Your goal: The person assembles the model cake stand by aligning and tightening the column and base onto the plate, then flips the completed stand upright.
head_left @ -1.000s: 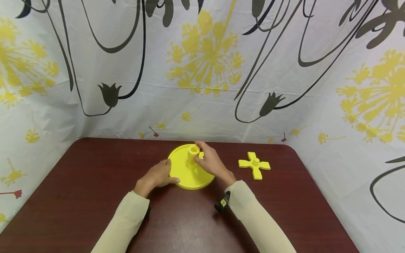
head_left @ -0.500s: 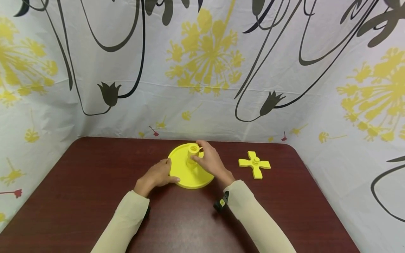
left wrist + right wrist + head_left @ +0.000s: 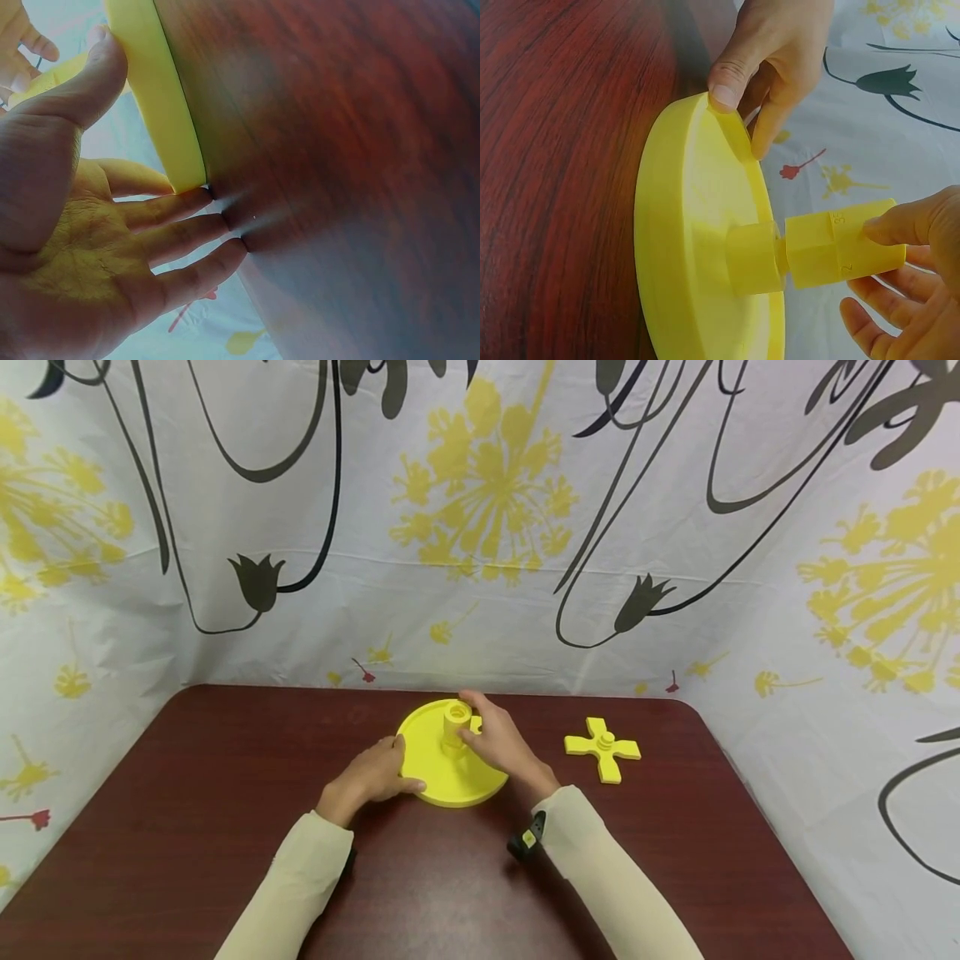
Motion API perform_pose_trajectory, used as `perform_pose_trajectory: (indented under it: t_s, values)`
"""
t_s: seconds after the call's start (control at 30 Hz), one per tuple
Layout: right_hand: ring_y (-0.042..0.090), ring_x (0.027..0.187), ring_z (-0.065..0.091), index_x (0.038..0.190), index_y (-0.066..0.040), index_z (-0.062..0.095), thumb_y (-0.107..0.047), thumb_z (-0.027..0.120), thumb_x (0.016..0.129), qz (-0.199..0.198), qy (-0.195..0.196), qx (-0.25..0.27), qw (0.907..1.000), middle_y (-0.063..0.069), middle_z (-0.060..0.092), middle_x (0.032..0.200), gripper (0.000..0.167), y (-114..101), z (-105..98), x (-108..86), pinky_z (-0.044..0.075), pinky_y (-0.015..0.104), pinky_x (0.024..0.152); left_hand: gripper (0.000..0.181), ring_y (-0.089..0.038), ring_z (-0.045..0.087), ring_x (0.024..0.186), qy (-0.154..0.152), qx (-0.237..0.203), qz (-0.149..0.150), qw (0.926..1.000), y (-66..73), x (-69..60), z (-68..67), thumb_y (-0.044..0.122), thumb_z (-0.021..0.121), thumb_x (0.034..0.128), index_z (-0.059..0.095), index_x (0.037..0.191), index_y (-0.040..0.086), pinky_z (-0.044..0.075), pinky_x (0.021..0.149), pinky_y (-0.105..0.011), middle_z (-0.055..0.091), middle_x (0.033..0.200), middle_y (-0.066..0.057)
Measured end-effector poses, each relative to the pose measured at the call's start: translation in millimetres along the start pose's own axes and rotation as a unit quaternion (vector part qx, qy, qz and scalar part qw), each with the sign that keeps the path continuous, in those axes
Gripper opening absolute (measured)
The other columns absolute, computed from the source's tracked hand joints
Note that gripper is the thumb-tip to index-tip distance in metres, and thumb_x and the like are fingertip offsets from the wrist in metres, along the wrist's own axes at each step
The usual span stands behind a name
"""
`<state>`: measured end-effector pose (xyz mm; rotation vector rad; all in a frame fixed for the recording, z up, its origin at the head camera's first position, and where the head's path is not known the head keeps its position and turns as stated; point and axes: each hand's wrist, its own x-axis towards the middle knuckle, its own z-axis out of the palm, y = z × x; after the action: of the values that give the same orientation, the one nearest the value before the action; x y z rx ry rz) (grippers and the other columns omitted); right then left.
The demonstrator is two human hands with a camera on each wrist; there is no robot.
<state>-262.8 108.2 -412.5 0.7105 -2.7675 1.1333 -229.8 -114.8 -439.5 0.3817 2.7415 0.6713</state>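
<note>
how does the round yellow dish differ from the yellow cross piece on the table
The dish is round with a raised rim, while the cross piece has four flat arms. The dish is also wider overall than the cross piece. The left hand holds the dish by its edge; neither hand touches the cross piece. Both are yellow and rest on the table.

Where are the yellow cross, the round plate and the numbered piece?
Yellow cross (image 3: 605, 743), head view: on its middle hub.
Round plate (image 3: 660, 217), right wrist view: on its side wall.
Numbered piece (image 3: 843, 244), right wrist view: between its markings.
</note>
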Motion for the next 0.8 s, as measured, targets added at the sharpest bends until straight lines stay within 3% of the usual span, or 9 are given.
perform_pose_trajectory:
  t_s: [0.63, 0.8]
  values:
    - [0.032, 0.115, 0.059, 0.141, -0.003, 0.05, -0.018, 0.075, 0.089, 0.049, 0.037, -0.039, 0.9973, 0.016, 0.057, 0.134, 0.059, -4.3, 7.5, 1.2, 0.05, 0.045, 0.095, 0.097, -0.04, 0.045, 0.133, -0.001, -0.001, -0.002, 1.0, 0.8, 0.2, -0.4, 0.038, 0.074, 0.0887, 0.022, 0.151, -0.014, 0.039, 0.108, -0.051, 0.035, 0.151, -0.03]
    - [0.032, 0.125, 0.055, 0.142, -0.003, 0.049, -0.02, 0.075, 0.09, 0.046, 0.026, -0.024, 0.9983, 0.015, 0.055, 0.139, 0.061, -3.5, 6.0, 1.2, 0.048, 0.047, 0.1, 0.098, -0.041, 0.046, 0.132, 0.002, 0.006, 0.001, 1.0, -0.4, 1.1, 0.9, 0.04, 0.074, 0.0885, 0.022, 0.151, -0.014, 0.04, 0.107, -0.051, 0.036, 0.151, -0.03]
